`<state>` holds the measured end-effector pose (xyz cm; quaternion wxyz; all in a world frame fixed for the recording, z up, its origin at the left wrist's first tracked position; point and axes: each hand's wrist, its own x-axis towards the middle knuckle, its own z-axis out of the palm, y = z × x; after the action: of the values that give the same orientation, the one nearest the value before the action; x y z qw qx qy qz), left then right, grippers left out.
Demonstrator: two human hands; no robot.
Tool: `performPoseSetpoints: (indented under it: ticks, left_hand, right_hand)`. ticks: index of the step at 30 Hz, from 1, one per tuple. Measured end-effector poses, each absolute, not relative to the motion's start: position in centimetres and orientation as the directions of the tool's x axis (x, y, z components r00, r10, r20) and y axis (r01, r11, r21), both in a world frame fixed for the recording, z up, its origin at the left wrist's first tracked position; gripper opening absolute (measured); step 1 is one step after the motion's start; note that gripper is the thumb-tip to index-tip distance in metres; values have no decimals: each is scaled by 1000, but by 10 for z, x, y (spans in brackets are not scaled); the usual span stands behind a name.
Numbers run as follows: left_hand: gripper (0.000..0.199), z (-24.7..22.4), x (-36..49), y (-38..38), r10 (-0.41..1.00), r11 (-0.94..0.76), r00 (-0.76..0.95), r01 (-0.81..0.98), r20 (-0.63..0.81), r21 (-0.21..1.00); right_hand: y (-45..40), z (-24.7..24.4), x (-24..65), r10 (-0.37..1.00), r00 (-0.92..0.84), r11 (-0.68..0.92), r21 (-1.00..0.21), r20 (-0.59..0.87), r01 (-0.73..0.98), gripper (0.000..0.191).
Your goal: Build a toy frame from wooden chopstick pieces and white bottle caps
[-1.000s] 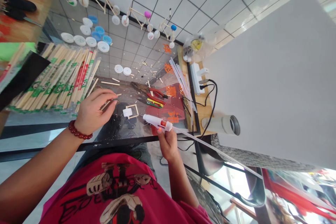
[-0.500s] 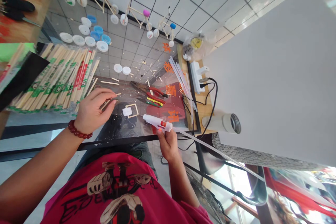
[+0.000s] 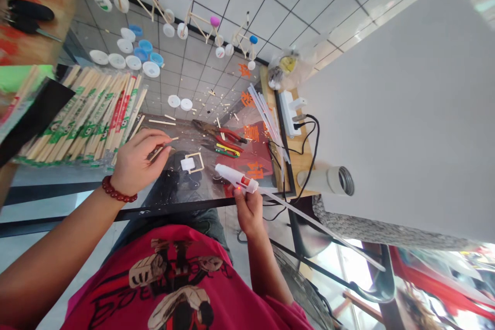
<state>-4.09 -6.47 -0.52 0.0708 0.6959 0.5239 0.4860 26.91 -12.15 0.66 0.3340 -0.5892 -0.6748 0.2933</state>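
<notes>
My right hand [image 3: 249, 211] grips a white hot glue gun [image 3: 232, 175], its nozzle pointing left and a small red light lit near my thumb. A long translucent glue stick [image 3: 320, 227] trails from its back. My left hand [image 3: 143, 157], with a red bead bracelet at the wrist, hovers over the table with fingers curled in a pinch. A short wooden stick [image 3: 156, 153] shows between thumb and fingers, partly hidden. Between my hands lies a small rectangular frame of wooden sticks [image 3: 201, 161] with a white square piece [image 3: 187, 164] at its left side.
Pliers [image 3: 228, 134] and a yellow-green utility knife [image 3: 227, 150] lie beyond the frame. Wrapped chopsticks [image 3: 88, 118] are piled left. White and blue bottle caps [image 3: 150, 68] and stick-built models [image 3: 201, 20] stand farther back. Spare glue sticks [image 3: 266, 113] and a power strip [image 3: 289, 111] are right.
The glue gun has shifted slightly to the right, away from the small stick frame. My left hand stays in nearly the same place.
</notes>
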Motion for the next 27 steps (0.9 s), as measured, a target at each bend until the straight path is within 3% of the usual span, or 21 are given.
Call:
performPoseSetpoints:
  ticks: [6,13,17,27]
  left_hand:
    - [11,-3,-41,-63,782,-453,-22,667,623,591]
    - [12,-6,-46,-61,757,-475,-9,678,653,561]
    - [12,-9,-50,-57,734,-480,-20,692,679,539]
    - [8,-12,-61,-50,743,-430,-54,725,667,538]
  right_hand:
    - [-100,6,280,973,95,122,-816,211,566,36]
    - [-11,3,302,894,277,167,-836,352,523,37]
    - [40,-6,307,882,287,163,-812,375,560,41]
    - [78,-34,309,903,276,39,-702,330,711,27]
